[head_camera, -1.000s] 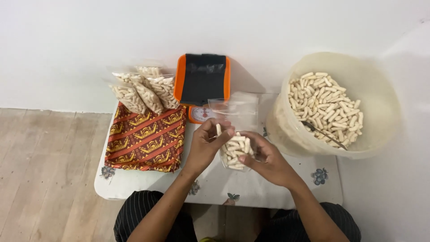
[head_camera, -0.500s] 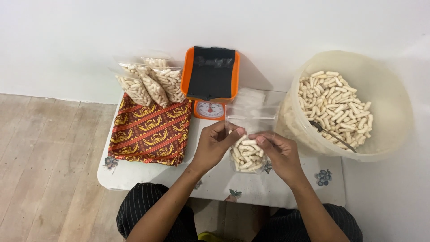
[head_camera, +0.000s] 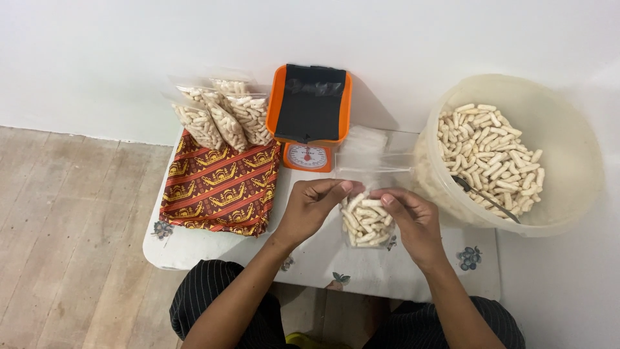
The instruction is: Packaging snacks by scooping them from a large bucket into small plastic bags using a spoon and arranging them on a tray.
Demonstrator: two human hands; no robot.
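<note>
1. Left hand (head_camera: 312, 208): fingers curled, thumb and fingertips pinched on the left side of the top edge of a small clear bag (head_camera: 368, 220).
2. Right hand (head_camera: 413, 220): same grip on the right side of that edge, fingers closed on the plastic. The two hands' fingertips are just beside each other at the bag mouth.
3. The small clear bag sits between the two hands, over the front middle of the low white table (head_camera: 194, 249). It is roughly upright and part-filled with pale stick-shaped snacks (can't tell whether its bottom rests on the table or hangs just above).
4. Behind the hands: an orange kitchen scale (head_camera: 310, 119) with a black cover on its tray, dial facing the person.
5. Right of the scale, just behind the held bag: a stack of empty clear bags (head_camera: 368, 152).
6. Far right: a large translucent bucket (head_camera: 555, 129) beside the table, holding loose snack sticks (head_camera: 487, 152). A metal spoon (head_camera: 481, 194) lies in it at the near side.
7. Left of the table: a folded red-and-yellow patterned cloth (head_camera: 219, 190). Several filled bags (head_camera: 223, 116) lean against the wall at its far end.
8. Bottom edge: the person's knees in dark striped trousers (head_camera: 206, 297), wood floor to the left.
</note>
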